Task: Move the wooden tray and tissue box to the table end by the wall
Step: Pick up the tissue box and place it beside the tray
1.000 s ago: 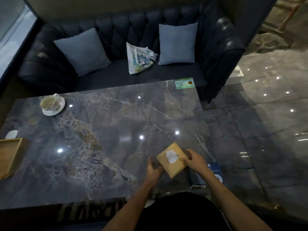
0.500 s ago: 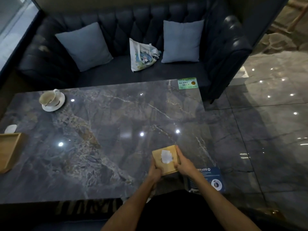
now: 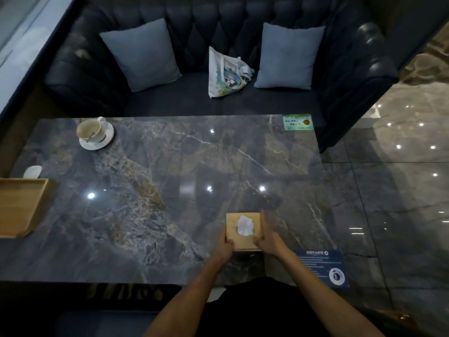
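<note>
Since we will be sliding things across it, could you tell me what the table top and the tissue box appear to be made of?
Table top: likely polished marble or a look-alike; grey veining, mirror-like light reflections. Tissue box: pale wood or bamboo, matte, held between the left hand and right hand.

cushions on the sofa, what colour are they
Both cushions are plain light blue-grey, against the dark sofa; the head view shows them.
</note>
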Tool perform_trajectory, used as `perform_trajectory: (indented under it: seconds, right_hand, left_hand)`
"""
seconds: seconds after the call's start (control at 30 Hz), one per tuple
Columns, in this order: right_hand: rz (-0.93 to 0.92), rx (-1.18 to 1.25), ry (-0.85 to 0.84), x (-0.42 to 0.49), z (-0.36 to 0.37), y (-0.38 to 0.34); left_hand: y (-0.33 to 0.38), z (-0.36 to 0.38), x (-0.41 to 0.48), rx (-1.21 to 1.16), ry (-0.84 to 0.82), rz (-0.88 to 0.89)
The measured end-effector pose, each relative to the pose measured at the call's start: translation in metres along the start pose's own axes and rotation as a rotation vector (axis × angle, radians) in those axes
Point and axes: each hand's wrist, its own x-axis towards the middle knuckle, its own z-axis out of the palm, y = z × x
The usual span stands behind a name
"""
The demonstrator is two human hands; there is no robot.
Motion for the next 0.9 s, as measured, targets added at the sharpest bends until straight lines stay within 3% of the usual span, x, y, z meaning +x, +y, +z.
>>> perform_trajectory:
  seconds: [0.23, 0.57, 0.9]
  right_hand:
    - [0.057, 0.040, 0.000, 0.009, 0.059, -0.059]
    - [-0.047, -0.022, -0.089, 0.032, 0.159, -0.171]
    - [-0.267, -0.287, -0.251, 0.068, 0.282, -0.294]
  left_hand:
    - [-0.031, -0.077, 0.004, 0.010, 0.021, 0.047]
    - [-0.087, -0.213, -0.010, -0.077, 0.079, 0.018]
    - [-0.177, -0.349, -0.035, -0.352, 0.351, -0.096]
